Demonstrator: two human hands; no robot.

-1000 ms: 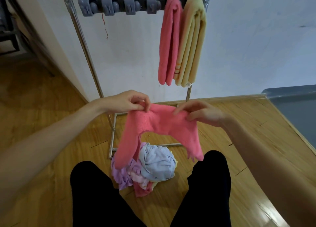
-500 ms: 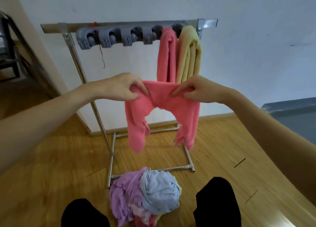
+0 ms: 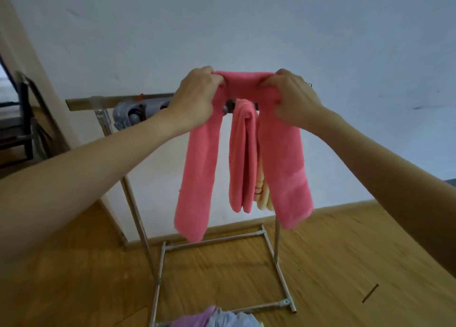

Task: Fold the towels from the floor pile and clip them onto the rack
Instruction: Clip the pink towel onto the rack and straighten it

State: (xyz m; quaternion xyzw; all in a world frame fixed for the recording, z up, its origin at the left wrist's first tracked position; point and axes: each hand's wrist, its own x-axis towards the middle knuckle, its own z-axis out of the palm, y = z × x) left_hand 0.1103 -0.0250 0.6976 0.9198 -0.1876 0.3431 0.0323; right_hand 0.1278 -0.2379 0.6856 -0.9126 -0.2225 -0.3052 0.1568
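L hand point(image 3: 195, 99) and R hand point(image 3: 293, 99) each pinch the bunched top of the pink towel point(image 3: 283, 159), held up w/ its middle stretched between them and both ends hanging level in front of the rack point(image 3: 138, 208). To do this step well, I'd bring the two grips together so the halves fold flat, edges matched, then push the folded top into a free grey clip point(image 3: 134, 112) left of the hung pink towel point(image 3: 243, 159) — yellow one point(image 3: 262, 198) sits behind it. Floor pile point(image 3: 217, 319) waits at the bottom edge — more to go.
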